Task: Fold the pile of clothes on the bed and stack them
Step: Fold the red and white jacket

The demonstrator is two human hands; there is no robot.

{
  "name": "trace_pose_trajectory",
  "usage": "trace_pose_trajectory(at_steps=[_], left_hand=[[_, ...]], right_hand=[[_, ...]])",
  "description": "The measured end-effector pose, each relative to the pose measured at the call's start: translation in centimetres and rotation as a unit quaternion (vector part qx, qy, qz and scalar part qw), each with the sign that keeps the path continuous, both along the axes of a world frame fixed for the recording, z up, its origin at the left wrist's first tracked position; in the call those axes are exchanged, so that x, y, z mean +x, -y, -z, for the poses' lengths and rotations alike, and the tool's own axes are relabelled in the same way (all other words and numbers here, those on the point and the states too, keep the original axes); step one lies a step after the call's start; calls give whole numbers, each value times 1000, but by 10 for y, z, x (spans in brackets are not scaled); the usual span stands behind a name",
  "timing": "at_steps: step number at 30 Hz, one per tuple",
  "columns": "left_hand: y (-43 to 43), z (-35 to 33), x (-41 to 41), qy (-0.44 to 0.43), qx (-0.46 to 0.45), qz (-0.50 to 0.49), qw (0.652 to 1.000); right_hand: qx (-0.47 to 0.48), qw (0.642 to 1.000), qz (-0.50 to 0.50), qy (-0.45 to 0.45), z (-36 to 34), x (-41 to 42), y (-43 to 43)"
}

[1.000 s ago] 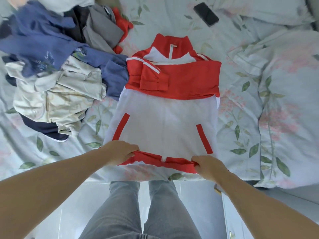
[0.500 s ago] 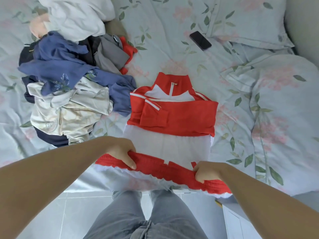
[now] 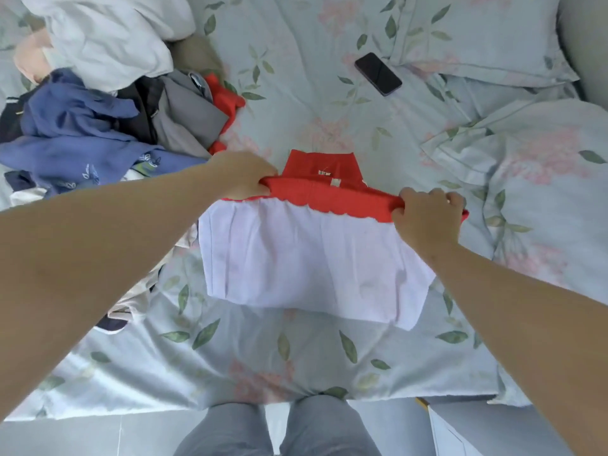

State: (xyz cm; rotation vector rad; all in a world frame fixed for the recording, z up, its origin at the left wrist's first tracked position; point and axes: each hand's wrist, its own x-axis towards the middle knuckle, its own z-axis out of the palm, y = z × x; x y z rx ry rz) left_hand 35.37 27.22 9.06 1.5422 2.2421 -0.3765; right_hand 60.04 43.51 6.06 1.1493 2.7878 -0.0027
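Now that the red ribbed hem band (image 3: 329, 195) has come up from the near edge of the bed, where it sat a second ago, the fold is nearly closed. The left grip (image 3: 245, 176) and right grip (image 3: 426, 213) each pinch one end of that band, fingers curled round it, and hold it just short of the red stand-up collar (image 3: 324, 164).

The red-and-white zip-up jacket (image 3: 306, 258) lies doubled between and below both grips, white underside up. The red chest and tucked sleeves are now covered. My read: this garment is one lay-down and a smoothing away from folded. It has not been stacked, and I see no folded stack anywhere in view.

- Unfolded heap of blue, grey, cream and white clothes (image 3: 98, 126): just outside the left grip, with a blue sleeve running close under that forearm. Most of the task is still in that heap.
- Black phone (image 3: 378, 74): beyond the grips, well apart.
- Floral pillow (image 3: 477, 34) and bunched floral duvet (image 3: 543, 159): beyond and outside the right grip.
- Floral bed sheet (image 3: 296, 357): bare on the near side of the jacket, likely the easiest place to start a stack.
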Motion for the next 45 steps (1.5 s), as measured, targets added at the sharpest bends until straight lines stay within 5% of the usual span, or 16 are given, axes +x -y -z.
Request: trace_pose_trajectory(at_steps=[4, 11, 17, 20, 24, 27, 32, 36, 38, 40, 43, 45], left_hand=[[-33, 27, -23, -169, 174, -86, 966], [-2, 109, 7, -11, 50, -222, 974], [49, 153, 48, 90, 13, -363, 927], [76, 165, 62, 70, 61, -505, 858], [104, 185, 70, 152, 157, -681, 699], [119, 198, 69, 267, 181, -719, 616], [132, 200, 63, 416, 196, -734, 499], [141, 193, 51, 377, 233, -713, 543], [147, 191, 45, 340, 286, -721, 531], [148, 190, 47, 338, 312, -745, 483], [142, 196, 59, 418, 275, -794, 345], [138, 199, 66, 446, 266, -804, 289]], right_hand=[[24, 993, 41, -108, 12, -33, -34], [-169, 981, 94, 23, 67, -21, -12], [-281, 936, 198, 75, 114, 20, 29], [-284, 906, 313, 25, 127, 38, 43], [-271, 844, 461, -38, 145, 62, 56], [-307, 797, 510, -106, 158, 75, 65], [-306, 783, 513, -173, 167, 86, 72], [-370, 643, 590, -319, 159, 99, 63], [-373, 582, 622, -367, 151, 108, 56], [-382, 549, 640, -379, 149, 113, 53], [-433, 473, 655, -400, 155, 112, 61], [-451, 450, 658, -402, 158, 107, 69]])
